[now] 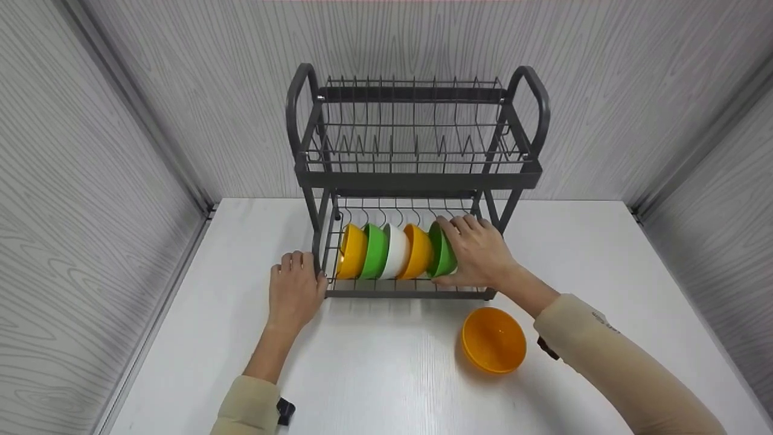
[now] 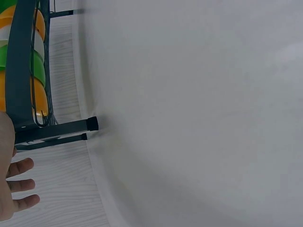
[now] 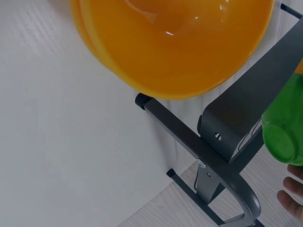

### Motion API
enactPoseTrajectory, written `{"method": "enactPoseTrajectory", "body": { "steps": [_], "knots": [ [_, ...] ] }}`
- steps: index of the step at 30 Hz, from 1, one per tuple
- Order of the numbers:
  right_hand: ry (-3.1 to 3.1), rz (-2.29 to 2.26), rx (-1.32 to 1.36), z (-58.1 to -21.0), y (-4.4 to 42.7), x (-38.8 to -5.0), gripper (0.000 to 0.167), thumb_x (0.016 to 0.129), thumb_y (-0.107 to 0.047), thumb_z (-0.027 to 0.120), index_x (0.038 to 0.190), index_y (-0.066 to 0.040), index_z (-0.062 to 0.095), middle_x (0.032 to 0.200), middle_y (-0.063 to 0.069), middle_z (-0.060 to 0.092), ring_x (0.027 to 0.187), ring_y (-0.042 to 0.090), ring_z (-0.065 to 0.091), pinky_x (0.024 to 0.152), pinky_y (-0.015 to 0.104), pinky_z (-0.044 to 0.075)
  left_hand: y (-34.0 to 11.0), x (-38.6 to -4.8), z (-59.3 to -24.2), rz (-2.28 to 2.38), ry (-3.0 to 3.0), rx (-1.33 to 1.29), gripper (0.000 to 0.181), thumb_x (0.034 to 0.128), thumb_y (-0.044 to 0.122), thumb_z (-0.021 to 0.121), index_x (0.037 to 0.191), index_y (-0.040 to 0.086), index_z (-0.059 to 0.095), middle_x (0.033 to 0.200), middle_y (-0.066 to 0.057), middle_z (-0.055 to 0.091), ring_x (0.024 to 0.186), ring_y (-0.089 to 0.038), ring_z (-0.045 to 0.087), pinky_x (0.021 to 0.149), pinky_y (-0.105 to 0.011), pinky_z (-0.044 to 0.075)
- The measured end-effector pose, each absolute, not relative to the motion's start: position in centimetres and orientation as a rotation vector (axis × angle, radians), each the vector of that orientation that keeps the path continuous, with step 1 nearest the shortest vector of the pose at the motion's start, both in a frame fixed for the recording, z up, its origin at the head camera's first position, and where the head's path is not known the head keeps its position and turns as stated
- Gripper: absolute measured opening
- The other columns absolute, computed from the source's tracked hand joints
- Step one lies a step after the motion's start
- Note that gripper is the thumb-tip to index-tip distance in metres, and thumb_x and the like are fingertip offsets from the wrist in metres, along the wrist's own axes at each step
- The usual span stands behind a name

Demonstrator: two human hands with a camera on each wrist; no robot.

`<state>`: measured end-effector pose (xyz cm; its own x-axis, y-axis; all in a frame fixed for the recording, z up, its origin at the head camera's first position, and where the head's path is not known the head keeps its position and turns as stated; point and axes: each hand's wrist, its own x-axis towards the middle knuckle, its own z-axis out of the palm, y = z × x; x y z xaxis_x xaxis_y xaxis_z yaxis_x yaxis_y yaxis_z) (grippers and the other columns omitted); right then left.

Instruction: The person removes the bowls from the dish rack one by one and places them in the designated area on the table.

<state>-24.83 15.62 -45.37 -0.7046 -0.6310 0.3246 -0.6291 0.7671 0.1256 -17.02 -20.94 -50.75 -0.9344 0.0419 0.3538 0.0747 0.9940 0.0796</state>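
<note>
My right hand grips a green bowl, fingers at its upper rim and thumb low. This bowl stands on edge at the right end of a row on the lower tier of a dark dish rack. Left of it stand an orange bowl, a white bowl, another green bowl and a yellow-orange bowl. My left hand holds the rack's left front corner between thumb and index finger; its other fingers extend outside the frame.
An orange bowl sits mouth up on the white table, in front of the rack's right corner. Two orange rims show there in the right wrist view. The rack's upper tier has wire dividers. Wood-grain panels stand behind and at both sides.
</note>
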Motion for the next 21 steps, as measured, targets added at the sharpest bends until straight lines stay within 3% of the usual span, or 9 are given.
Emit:
{"method": "enactPoseTrajectory", "body": {
  "steps": [21],
  "knots": [
    [-2.653,-0.021,0.951,-44.1,16.8,-24.1,0.120,0.066,-0.080,0.081,0.154,-0.008,0.045,0.130,0.018,0.066,0.118,0.037,0.063,0.097,0.050,0.060,-21.0,-17.1,-51.0,-0.110,-2.748,-0.106,0.035,0.1019,0.029,0.057,0.116,-0.003,0.057,0.118,-0.028,0.066,0.119,-0.046,0.063,0.092,-0.055,0.055]
  ]
}}
